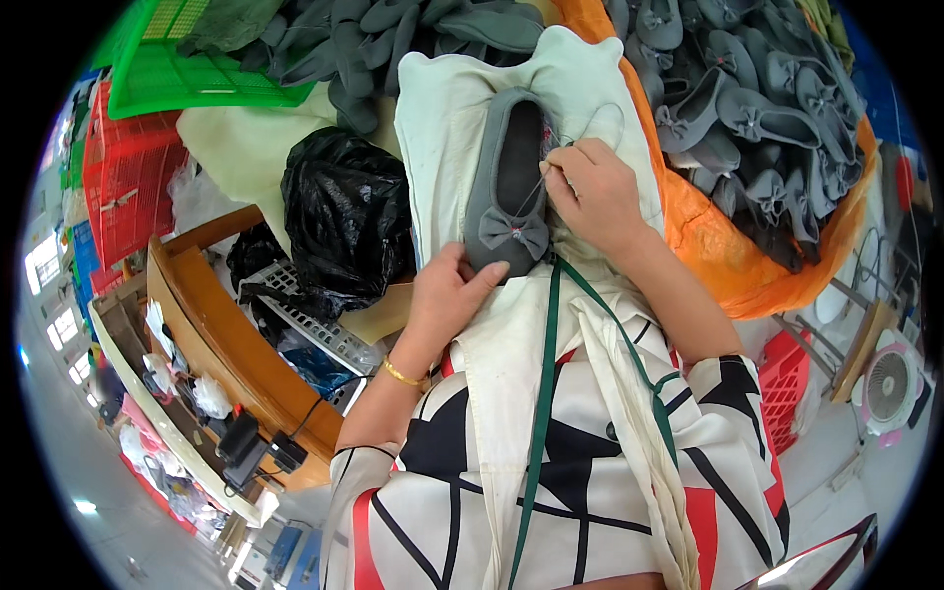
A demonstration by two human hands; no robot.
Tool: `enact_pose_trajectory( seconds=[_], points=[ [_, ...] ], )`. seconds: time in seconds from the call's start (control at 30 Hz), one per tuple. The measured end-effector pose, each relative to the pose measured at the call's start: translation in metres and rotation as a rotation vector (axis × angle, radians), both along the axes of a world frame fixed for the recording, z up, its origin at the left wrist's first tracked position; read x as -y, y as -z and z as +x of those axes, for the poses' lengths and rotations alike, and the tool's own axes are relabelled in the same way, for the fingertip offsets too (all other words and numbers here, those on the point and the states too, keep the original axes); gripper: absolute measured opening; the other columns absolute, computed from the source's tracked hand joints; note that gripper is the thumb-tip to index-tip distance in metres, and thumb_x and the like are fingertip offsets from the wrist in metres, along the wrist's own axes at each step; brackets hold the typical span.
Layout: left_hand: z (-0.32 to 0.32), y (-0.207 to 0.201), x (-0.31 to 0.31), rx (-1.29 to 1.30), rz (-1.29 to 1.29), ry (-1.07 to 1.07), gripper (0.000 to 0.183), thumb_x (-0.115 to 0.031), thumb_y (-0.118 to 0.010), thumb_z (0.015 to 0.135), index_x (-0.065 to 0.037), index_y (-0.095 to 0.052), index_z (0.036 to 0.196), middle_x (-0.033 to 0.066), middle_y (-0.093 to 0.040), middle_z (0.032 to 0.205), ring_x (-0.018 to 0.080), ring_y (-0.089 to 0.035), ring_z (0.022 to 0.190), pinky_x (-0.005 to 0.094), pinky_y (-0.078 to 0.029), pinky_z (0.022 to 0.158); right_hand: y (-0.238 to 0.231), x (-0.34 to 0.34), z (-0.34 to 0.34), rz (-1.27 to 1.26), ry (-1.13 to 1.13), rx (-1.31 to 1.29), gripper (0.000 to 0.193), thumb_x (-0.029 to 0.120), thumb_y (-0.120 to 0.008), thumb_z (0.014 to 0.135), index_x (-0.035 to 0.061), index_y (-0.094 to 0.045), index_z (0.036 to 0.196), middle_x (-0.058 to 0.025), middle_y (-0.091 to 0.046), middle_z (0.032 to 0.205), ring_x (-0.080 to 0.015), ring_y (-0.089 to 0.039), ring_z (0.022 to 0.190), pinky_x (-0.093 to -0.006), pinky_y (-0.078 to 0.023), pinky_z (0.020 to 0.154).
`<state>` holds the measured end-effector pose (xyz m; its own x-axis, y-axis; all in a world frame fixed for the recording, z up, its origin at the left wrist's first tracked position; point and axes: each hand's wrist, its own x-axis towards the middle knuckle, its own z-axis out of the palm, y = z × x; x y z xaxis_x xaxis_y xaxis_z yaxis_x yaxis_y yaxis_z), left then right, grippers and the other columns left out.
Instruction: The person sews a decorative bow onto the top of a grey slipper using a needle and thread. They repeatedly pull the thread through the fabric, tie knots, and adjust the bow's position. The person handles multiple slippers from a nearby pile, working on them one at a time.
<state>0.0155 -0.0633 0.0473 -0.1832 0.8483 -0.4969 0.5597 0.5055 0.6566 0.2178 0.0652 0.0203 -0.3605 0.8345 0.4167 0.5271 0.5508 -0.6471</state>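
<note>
A grey slipper-like flat shoe (480, 177) with a bow (515, 232) near its toe lies on a white cloth pad (438, 118) in front of me. My left hand (454, 290) is closed round the toe end, thumb on top. Over the right side of the shoe opening, my right hand (595, 187) pinches a dark thread (532, 194) that runs down toward the bow. More thread loops out above that hand. Whether a needle is between the fingertips is too small to tell.
At the far right an orange sack (703, 261) holds many grey bowed shoes (767, 113). More grey shoes (393, 34) are heaped at the far side. Left of me are a black plastic bag (344, 211), a wooden drawer unit (231, 324) and a green crate (197, 84).
</note>
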Motion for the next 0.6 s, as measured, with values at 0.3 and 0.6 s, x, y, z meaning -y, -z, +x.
enact_pose_trajectory(
  seconds=[0.3,0.6],
  points=[
    [-0.036,0.000,-0.010,-0.005,0.338,-0.202,0.034,-0.022,-0.076,0.078,-0.001,-0.052,0.091,0.0088,-0.056,0.076,0.0165,-0.053,0.068,0.0317,-0.047,0.064,-0.046,-0.016,0.042,0.143,0.101,-0.014,0.009,0.004,-0.070,0.080,0.0060,-0.065,0.087,-0.0098,-0.061,0.078,-0.0275,-0.060,0.072,-0.0366,-0.049,0.063],
    [-0.132,-0.101,-0.120,0.446,0.398,0.110,0.025,-0.017,-0.070,0.090,-0.001,-0.066,0.109,-0.0009,-0.066,0.095,0.0067,-0.058,0.087,0.0240,-0.048,0.080,-0.089,-0.013,0.097,-0.003,0.141,-0.004,0.005,0.003,-0.068,0.087,0.0011,-0.063,0.088,-0.0104,-0.060,0.078,-0.0216,-0.059,0.068,-0.0308,-0.047,0.062]
  ],
)
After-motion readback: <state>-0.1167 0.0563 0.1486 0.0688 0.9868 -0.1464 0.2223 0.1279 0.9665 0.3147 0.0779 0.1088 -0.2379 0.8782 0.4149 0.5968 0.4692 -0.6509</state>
